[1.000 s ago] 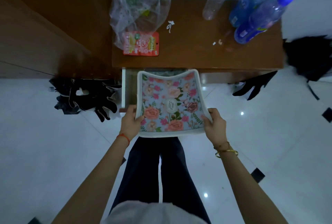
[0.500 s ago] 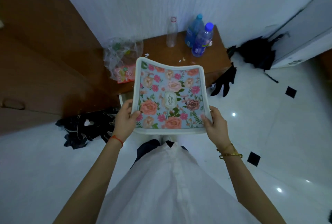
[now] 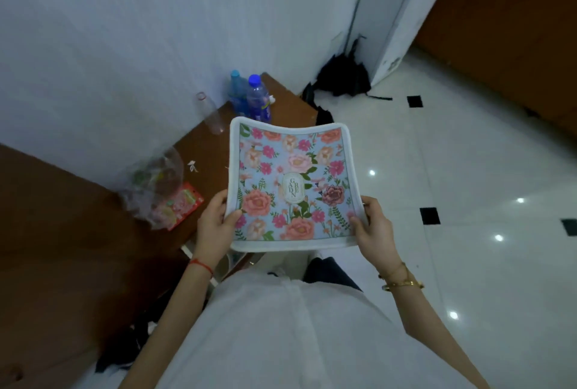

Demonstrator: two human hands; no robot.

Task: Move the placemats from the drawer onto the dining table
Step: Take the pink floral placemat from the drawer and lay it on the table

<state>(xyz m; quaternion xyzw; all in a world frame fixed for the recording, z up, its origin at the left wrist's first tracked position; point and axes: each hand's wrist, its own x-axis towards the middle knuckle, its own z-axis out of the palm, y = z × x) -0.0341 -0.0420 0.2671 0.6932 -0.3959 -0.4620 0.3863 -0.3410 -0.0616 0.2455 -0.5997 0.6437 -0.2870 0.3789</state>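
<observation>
A: Placemat [image 3: 292, 185], one that I can count: pale blue with pink and orange flowers, a white border, and a small oval label in the middle. If more lie under it, I cannot tell.

B: Where is it?

A: Up in the air at the centre of the view, over the white floor [image 3: 468, 185] and the edge of the wooden cabinet [image 3: 199, 151]. It bows down a little across its middle.

B: And the hands?

A: Two, apart. The left hand [image 3: 215, 226] pinches the mat's 8 o'clock edge, thumb on top. The right hand [image 3: 373, 229] grips the 4 o'clock edge the same way.

B: Bottles?

A: Three on the cabinet top at 11 o'clock from the mat: two blue bottles [image 3: 249, 98] touching each other, and one clear bottle [image 3: 210, 114] just beside them.

B: Any containers?

A: One clear plastic bag [image 3: 153, 189] at 9 o'clock, with coloured packets inside; a red packet [image 3: 184, 204] shows at its lower edge. The open drawer [image 3: 224, 263] shows at 7 o'clock below the left wrist; its contents are hidden.

B: Anything else around?

A: Dark cloth [image 3: 340, 76] heaped on the floor at 1 o'clock by the wall.
</observation>
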